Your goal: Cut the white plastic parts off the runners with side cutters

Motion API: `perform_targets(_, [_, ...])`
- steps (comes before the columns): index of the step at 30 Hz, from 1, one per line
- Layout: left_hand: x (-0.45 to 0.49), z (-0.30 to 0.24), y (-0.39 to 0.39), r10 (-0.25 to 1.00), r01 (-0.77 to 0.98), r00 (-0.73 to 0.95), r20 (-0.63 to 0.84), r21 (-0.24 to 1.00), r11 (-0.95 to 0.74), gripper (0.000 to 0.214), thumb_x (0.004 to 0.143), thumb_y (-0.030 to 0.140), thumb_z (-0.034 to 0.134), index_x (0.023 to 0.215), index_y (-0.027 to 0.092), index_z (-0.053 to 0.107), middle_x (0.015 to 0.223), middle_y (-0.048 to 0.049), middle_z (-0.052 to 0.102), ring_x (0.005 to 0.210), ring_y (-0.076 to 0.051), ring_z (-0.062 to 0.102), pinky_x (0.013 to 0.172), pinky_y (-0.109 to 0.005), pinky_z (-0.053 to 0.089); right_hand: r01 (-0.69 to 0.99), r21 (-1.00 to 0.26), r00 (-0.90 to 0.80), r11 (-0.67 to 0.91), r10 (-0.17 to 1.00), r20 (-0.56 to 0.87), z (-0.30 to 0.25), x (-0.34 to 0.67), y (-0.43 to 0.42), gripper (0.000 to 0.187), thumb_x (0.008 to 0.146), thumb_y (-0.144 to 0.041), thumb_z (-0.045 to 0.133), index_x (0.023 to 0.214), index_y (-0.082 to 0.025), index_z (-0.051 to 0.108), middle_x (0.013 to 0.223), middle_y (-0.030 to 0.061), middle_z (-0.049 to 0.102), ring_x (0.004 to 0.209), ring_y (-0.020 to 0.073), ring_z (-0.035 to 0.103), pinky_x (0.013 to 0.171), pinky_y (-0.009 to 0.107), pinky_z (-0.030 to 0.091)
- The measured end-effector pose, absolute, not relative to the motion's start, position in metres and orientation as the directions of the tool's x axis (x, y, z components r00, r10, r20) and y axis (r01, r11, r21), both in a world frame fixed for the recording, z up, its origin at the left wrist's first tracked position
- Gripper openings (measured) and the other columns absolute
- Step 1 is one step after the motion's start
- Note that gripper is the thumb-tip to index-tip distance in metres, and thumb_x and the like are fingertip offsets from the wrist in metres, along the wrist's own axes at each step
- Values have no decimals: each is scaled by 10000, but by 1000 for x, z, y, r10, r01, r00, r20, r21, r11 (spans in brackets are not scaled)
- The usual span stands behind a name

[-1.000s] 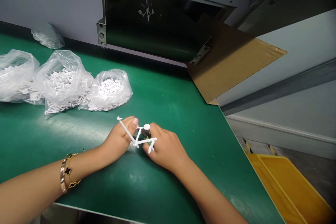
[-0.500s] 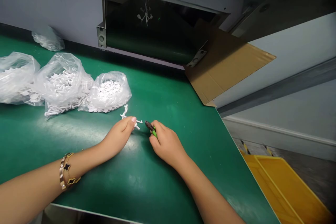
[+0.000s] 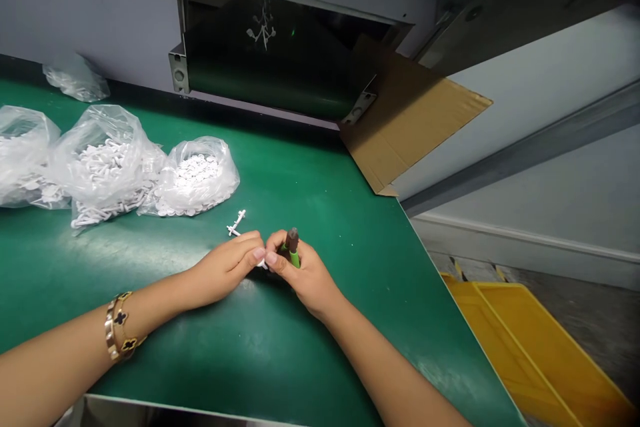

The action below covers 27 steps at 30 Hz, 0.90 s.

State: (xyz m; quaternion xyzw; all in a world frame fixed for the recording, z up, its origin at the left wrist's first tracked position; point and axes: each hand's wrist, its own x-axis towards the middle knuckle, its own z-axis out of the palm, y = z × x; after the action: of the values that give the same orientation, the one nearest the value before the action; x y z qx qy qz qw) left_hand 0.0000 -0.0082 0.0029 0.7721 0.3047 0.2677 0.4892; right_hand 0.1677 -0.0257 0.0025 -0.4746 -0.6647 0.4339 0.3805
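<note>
My left hand (image 3: 233, 268) is closed on small white plastic parts (image 3: 262, 263), which show only at the fingertips. A branched white plastic sprue (image 3: 237, 223) juts out just beyond its knuckles; whether it joins the parts in the grip is hidden. Right beside it, my right hand (image 3: 303, 273) is closed around green-handled side cutters (image 3: 293, 245), their dark jaws pointing up and away. Thumb and forefinger of this hand meet at the left fingertips, by the white piece. How much they pinch of it is covered.
Clear plastic bags of white parts stand at left, the nearest a bag of round pieces (image 3: 197, 177). Behind the green table (image 3: 300, 353) is a conveyor opening (image 3: 270, 73) with a white sprue on its belt. A cardboard flap (image 3: 415, 113) and yellow bin (image 3: 530, 340) are at right.
My right hand has moved left to touch the left fingertips, and the cutters have swung upright. The white parts in my left hand are now mostly covered. The view has shifted slightly.
</note>
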Motion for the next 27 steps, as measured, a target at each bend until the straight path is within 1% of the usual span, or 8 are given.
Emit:
perform_targets(4, [-5,13,-8,842,-43,491,223,972,-232,379,907,421,299,628,183,392,627,18,369,554,-109,354,531,-243,340,640,-698,-181,321,946,269,-8,171,-18,111,838,-299,491,815,-197,525,793,19,547,723,143,514,660,265,405])
perform_targets(9, [-6,22,5,993,-510,81,-84,852,114,244,859,349,399,677,186,404,631,41,376,433,-60,339,337,-160,253,826,-348,-384,443,895,227,-15,170,-18,108,803,-167,527,891,-215,566,881,33,597,797,170,525,688,282,365])
perform_targets(12, [-7,22,13,973,-629,51,-223,750,205,105,811,240,438,772,158,491,736,8,481,501,-57,447,359,-141,340,853,-303,-352,425,897,266,-14,172,-19,103,797,-134,513,854,-204,562,828,26,606,756,168,514,664,277,345])
perform_targets(16, [-6,19,14,974,-641,66,-217,739,208,196,766,162,426,883,91,566,918,-77,553,654,-87,532,548,-190,478,860,-289,-290,422,868,404,-8,179,-18,79,796,-138,513,823,-196,559,792,20,609,752,171,505,669,285,335])
perform_targets(18, [-5,17,13,982,-596,55,-183,783,179,181,766,174,449,877,97,569,914,-70,536,665,-88,513,548,-192,457,851,-252,-316,460,833,455,-3,183,-18,89,801,-138,505,834,-194,566,801,25,619,763,173,509,679,293,333])
perform_targets(21, [-6,14,13,985,-387,36,-170,906,170,119,780,244,489,799,141,544,711,8,444,558,-69,406,452,-164,332,808,-182,-412,560,759,504,3,185,-19,112,822,-138,487,867,-190,576,822,34,639,768,164,523,696,300,336])
perform_targets(24, [-10,12,17,988,43,60,-141,989,138,194,795,360,486,734,177,502,576,51,339,499,-88,328,453,-188,269,751,-75,-530,656,667,523,9,186,-21,160,850,-109,442,849,-193,578,818,28,648,754,147,528,702,302,333])
perform_targets(27, [-16,14,22,990,420,141,11,905,-70,273,812,422,451,677,185,470,591,34,421,567,-124,398,530,-220,297,713,54,-624,699,598,503,15,188,-22,207,872,-94,410,813,-201,578,802,22,649,731,141,512,698,304,325])
